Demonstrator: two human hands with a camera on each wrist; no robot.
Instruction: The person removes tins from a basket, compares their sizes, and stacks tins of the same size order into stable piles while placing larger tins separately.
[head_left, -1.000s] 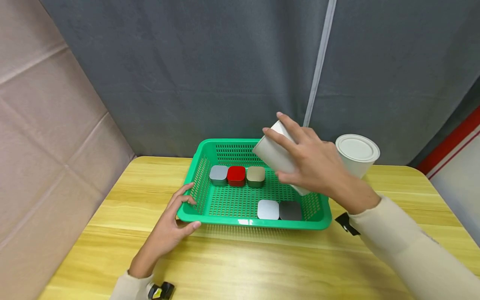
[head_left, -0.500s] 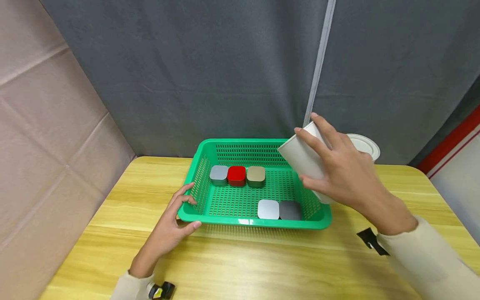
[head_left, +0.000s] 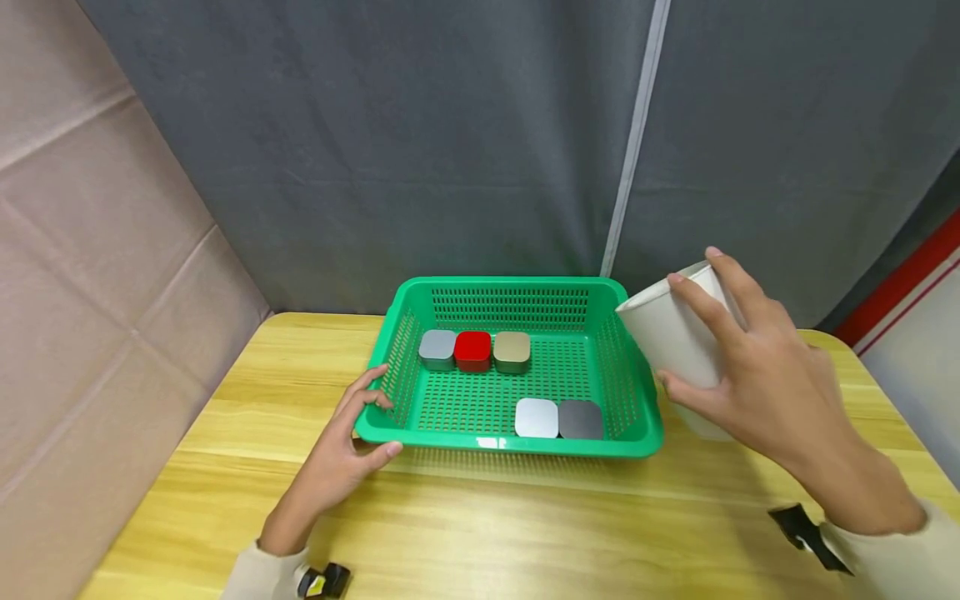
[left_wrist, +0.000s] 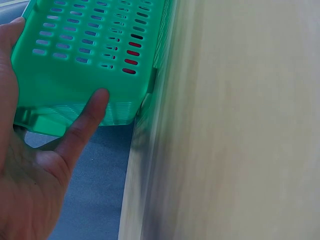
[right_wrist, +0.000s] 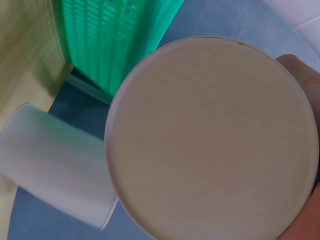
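My left hand grips the left front corner of a green plastic basket, fingers over the side rim and thumb at the front. In the left wrist view, the thumb lies against the basket's slotted wall. My right hand holds a white paper tub just right of the basket, tilted with its upper rim leaning left. The tub's round flat end fills much of the right wrist view. Inside the basket sit a light grey block, a red block, a tan block, a white block and a dark grey block.
A second white tub stands on the wooden table; in the head view the right hand and held tub hide it. A grey curtain hangs behind the table, and a pinkish cloth wall is at the left.
My right hand has carried the tub rightward, from over the basket's right part to beside its right end. The second tub has become hidden. My left hand and the blocks have stayed put.
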